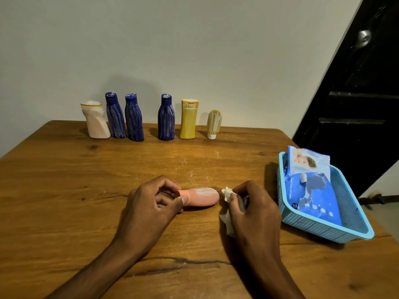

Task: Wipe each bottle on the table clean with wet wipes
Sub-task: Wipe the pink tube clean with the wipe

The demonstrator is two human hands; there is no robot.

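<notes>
Pink bottle, smooth, white-smeared.

The brown wooden table has a smooth, faintly glossy finish with visible grain, dark knots and a dark crack near its front edge. The pink plastic bottle lying at mid-table looks matt, with a chalky white smear. Beside it is a crumpled white wet wipe of soft cloth-like material. Near the right edge, the light blue plastic basket has perforated mesh walls and holds a glossy blue plastic wipes pack.
</notes>
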